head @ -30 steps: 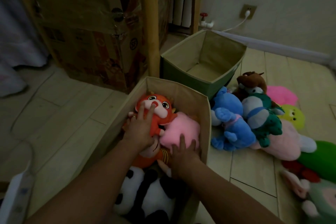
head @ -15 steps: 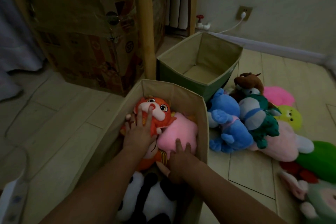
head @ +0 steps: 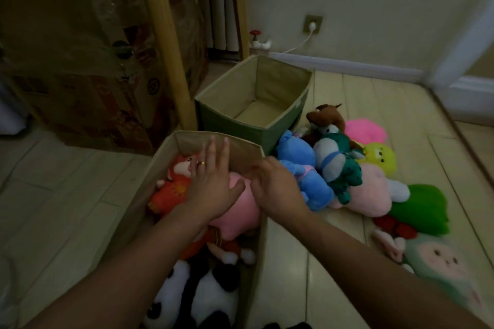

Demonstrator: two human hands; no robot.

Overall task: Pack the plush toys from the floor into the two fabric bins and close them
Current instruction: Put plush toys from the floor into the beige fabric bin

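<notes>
At nine o'clock a cardboard box (head: 80, 83) stands against a wooden post (head: 163, 43). At about seven o'clock sits the near bin (head: 139, 211), a beige fabric one, open at the top and packed with toys: an orange plush (head: 176, 184) at its far left, a pink plush (head: 238, 211) beside it on the right, and a panda (head: 200, 299) at the near end. The left hand (head: 211, 187) hovers above the orange and pink toys with fingers straight and spread wide, a ring on one finger, holding nothing. Just to its right, the right hand (head: 275, 187) is over the bin's right wall with fingers loosely bent toward the pile of toys; it is blurred, and nothing can be seen in its grip. At twelve o'clock the far bin (head: 238, 125), green outside, stands open with nothing showing inside. From two to four o'clock toys lie heaped on the floor (head: 334, 235): a blue plush (head: 307, 181), a teal and grey one (head: 339, 168), a brown one (head: 324, 117), a bright pink one (head: 366, 128), a yellow-green one (head: 379, 157), a pale pink one (head: 374, 195), a green cushion (head: 419, 211) and a mint doll (head: 438, 267). A wall socket (head: 313, 24) with a white plug sits at one o'clock.
</notes>
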